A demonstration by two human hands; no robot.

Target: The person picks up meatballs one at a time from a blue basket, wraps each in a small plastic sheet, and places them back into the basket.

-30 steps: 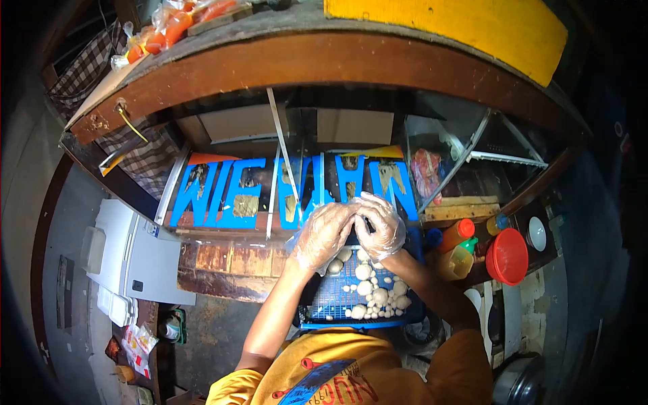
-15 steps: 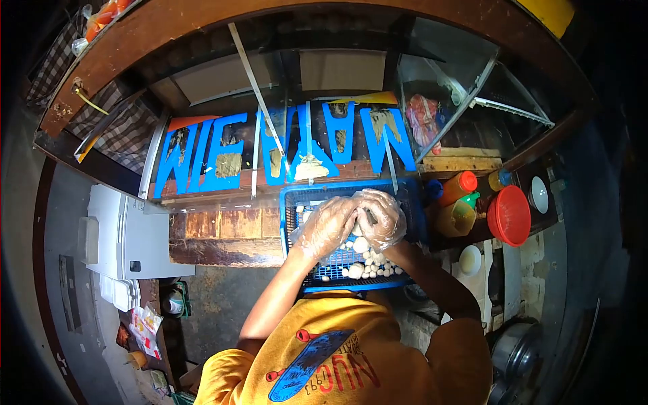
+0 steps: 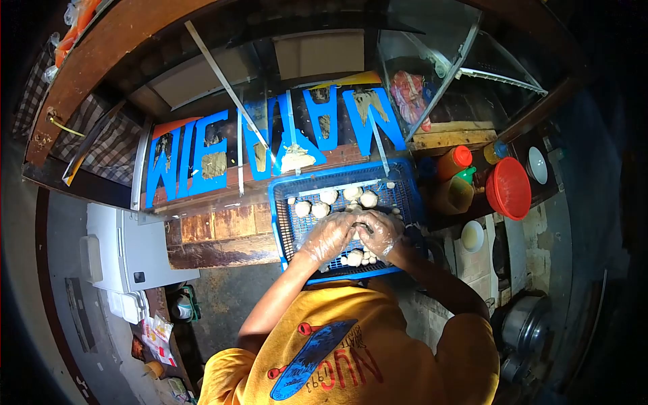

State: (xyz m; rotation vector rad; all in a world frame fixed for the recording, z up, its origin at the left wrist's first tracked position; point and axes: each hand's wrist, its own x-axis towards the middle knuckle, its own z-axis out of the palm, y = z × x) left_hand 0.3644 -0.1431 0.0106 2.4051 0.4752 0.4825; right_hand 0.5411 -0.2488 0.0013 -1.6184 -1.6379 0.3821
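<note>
Both hands wear thin clear plastic gloves and meet over a blue plastic basket [image 3: 278, 233]. My left hand [image 3: 329, 236] has its fingers curled, with the tips against my right hand [image 3: 379, 235]. My right hand is closed the same way. A small dark patch shows between the fingertips; I cannot tell what they hold. Several large pale balls [image 3: 329, 196] lie in the far half of the basket. Beneath and just in front of the hands is a cluster of smaller pale balls [image 3: 356, 258], partly hidden by the hands.
Behind the basket stands a glass pane with blue lettering [image 3: 216, 155]. To the right are an orange bottle [image 3: 453, 162], a red bowl [image 3: 507, 189] and a white bowl [image 3: 472, 235]. A white cabinet [image 3: 125, 243] stands left, and metal pots [image 3: 525, 331] lower right.
My hands have moved back toward my body, still together, so the large balls at the basket's far side now show. The whole view has shifted slightly.
</note>
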